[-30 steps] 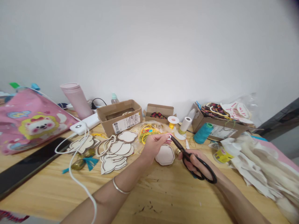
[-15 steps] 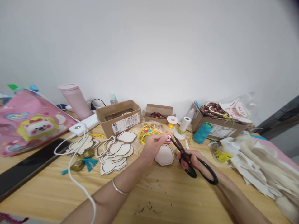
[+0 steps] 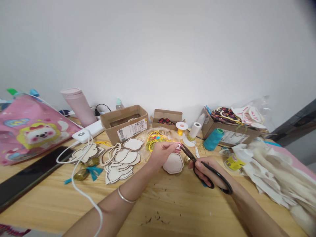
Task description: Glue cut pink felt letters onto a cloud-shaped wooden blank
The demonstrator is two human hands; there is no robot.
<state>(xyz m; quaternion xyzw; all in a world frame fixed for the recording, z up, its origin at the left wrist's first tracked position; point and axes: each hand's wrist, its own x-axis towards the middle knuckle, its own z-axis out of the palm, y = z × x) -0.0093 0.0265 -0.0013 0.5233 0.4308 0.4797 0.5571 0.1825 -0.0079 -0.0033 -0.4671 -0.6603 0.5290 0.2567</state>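
My left hand (image 3: 161, 153) pinches a small piece of white cloth with red print (image 3: 178, 147) between thumb and fingertips. Black-handled scissors (image 3: 189, 153) are gripped in my right hand (image 3: 205, 169), with fingers through the loops. Their blades lie close together, and the tips meet the cloth's edge by my left fingertips. Just below the cloth, a pale piece with a scalloped outline (image 3: 173, 164) lies on the wooden table (image 3: 158, 200). A brass bell (image 3: 187, 160) shows partly beside it.
Left of my hands lie several pale cut-out shapes (image 3: 127, 157) and bells with a blue tassel (image 3: 95, 172). A white cable (image 3: 81, 187) crosses my left forearm. Behind are cardboard boxes (image 3: 130, 130), tangled yellow cord (image 3: 155, 138) and a teal thread cone (image 3: 213, 139). Cloth (image 3: 274, 177) is heaped right.
The scissor blades have closed toward each other at the cloth, and the handles have swung slightly. My left hand stays nearly in place.
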